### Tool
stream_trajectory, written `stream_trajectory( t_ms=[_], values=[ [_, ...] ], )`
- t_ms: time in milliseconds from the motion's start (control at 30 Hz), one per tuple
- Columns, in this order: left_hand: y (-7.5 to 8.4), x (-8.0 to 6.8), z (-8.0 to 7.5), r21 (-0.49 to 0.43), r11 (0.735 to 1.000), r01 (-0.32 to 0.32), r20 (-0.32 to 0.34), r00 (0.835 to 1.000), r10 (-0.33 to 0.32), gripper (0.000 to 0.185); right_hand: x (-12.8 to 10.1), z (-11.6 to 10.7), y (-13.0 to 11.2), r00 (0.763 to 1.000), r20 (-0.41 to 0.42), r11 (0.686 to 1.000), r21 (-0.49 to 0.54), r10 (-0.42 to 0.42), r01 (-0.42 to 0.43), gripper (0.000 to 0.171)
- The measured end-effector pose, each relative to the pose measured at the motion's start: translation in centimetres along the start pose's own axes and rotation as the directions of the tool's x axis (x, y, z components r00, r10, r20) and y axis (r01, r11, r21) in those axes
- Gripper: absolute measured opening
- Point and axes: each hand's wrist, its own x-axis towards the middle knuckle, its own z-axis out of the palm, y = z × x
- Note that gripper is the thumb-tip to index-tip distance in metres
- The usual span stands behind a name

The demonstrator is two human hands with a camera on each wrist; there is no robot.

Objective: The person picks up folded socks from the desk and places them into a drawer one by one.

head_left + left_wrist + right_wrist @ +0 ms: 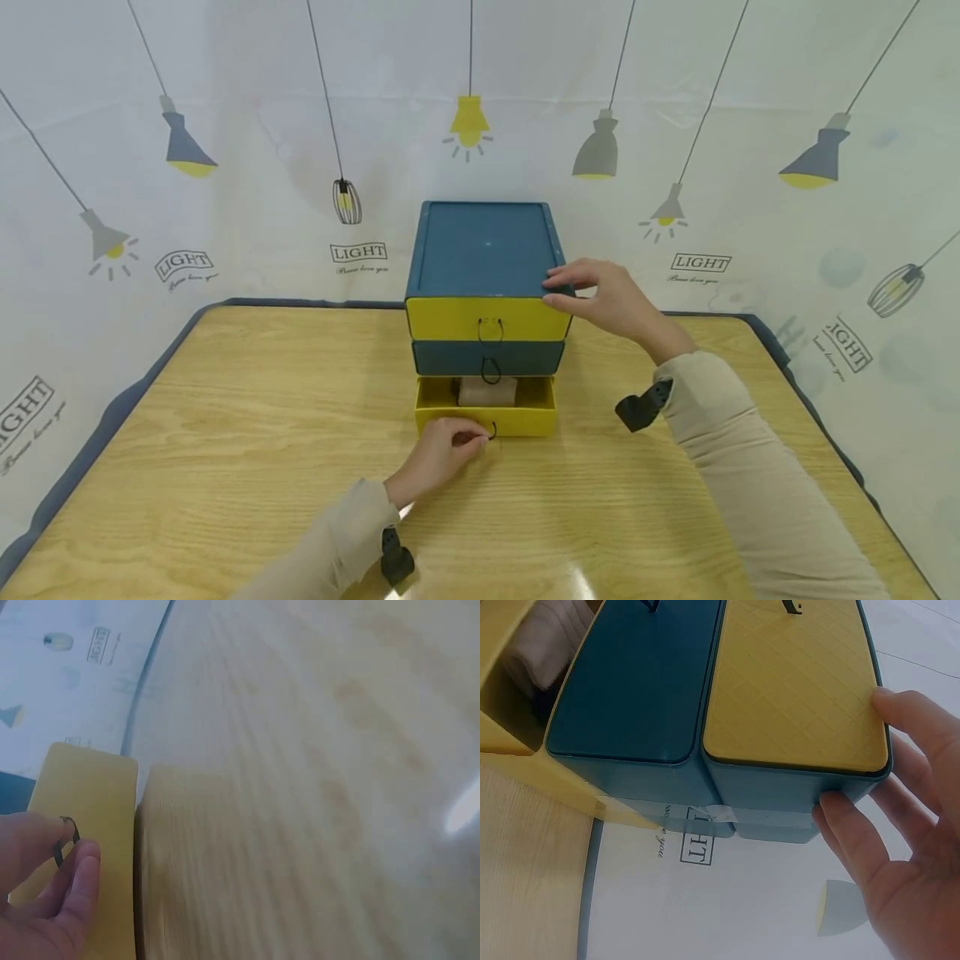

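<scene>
A small stacked drawer unit (487,250) with a blue top stands at the table's middle. Its bottom yellow drawer (525,422) is pulled out, and a folded beige cloth-like item (487,392) lies inside. My left hand (437,454) pinches the black loop pull (60,851) on that drawer's front between thumb and fingers. At the upper right front corner, my right hand (611,298) rests against the unit with its fingers extended. The top yellow drawer (795,682) and the middle blue drawer (634,682) are closed; each has a black loop pull.
The wooden table (262,417) has a dark blue edge trim. Behind it hangs a pale backdrop (262,150) printed with lamps and the word LIGHT. A black wrist camera (641,408) is strapped at the right sleeve, another (396,558) at the left.
</scene>
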Motion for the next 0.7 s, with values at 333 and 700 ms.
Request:
stream_trajectory(
  t_ms=[333, 700],
  values=[
    [-0.5, 2.3, -0.2, -0.011, 0.999, 0.033, -0.055, 0.998, -0.033, 0.014, 0.0, 0.0, -0.2, 1.000, 0.000, 1.000, 0.008, -0.001, 0.001, 0.030],
    [-0.8, 3.6, -0.1, -0.059, 0.997, 0.057, -0.098, 0.993, -0.063, 0.014, -0.1, 0.0, 0.0, 1.000, -0.008, 1.000, 0.008, 0.004, -0.004, 0.029]
  ],
)
